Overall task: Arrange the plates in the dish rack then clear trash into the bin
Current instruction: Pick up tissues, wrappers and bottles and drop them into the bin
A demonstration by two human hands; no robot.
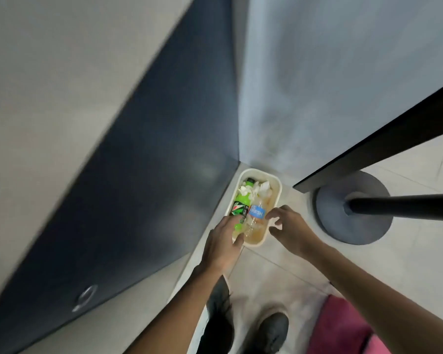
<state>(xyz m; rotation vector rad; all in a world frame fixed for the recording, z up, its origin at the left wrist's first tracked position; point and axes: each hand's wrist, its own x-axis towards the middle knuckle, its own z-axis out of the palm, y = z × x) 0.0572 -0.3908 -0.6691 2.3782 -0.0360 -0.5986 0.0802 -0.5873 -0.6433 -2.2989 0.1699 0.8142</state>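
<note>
Head view, bin: the cream rounded-rectangular plastic bin (273, 198) stands on the tiled floor, in the corner between the dark cabinet panel (151, 175) and the grey wall (317, 85).
Head view, contents: the green plastic soda bottle (241, 203) and the clear plastic bottle with a blue label (257, 213) lie side by side in the bin. Crumpled white paper (262, 187) lies at the far end.
Left hand: the left hand (221, 241) has its fingers and thumb curled round the green bottle's lower end, at the near rim.
Right hand: the right hand (289, 226) is apart from the left and empty, with its fingers loosely spread just beside the clear bottle. Whether they touch it cannot be told.
Step in hand: judged to be seating the bottles in the bin. The plates and the rack are out of view.
Procedure: lower the green bottle below the rim before letting go. Steady the bin, which is probably light. Lay the bottles flat so that later trash fits.
Hazard: the round black table base (353, 208) stands near on the right, so draw the arms straight back.
</note>
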